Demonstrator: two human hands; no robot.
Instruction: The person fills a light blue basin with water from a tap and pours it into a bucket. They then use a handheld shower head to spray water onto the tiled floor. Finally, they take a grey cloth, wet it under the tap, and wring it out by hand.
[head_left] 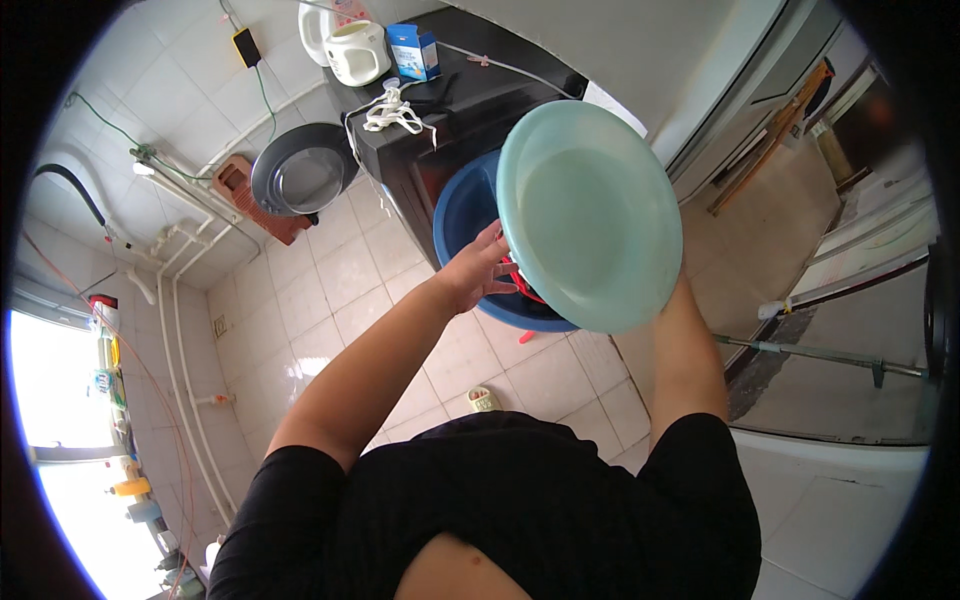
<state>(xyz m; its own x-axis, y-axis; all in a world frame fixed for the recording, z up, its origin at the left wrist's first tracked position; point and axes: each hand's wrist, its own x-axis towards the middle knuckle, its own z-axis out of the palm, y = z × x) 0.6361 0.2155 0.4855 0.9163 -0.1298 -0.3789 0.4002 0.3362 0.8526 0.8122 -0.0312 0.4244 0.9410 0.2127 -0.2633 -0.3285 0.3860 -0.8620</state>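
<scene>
A light green plastic basin (595, 215) is tilted up in front of me, its hollow side toward me. My right forearm runs behind its right edge; the basin hides the right hand, which appears to hold it up from behind. At the basin's left rim is my left hand (482, 270), its fingers apart; whether the fingertips press on the rim I cannot tell. Beneath both hands stands a larger blue tub (455, 215), partly covered by the basin. Something red (520, 283) shows inside the tub beside my left fingers.
A black-topped cabinet (480, 70) behind the tub bears a white jug (357, 53), a blue box (414, 52) and a bundled white cord (395, 110). A dark round pan-like basin (300, 170) leans by the wall near a red-brown board (258, 205). One pale slipper (483, 398) shows below.
</scene>
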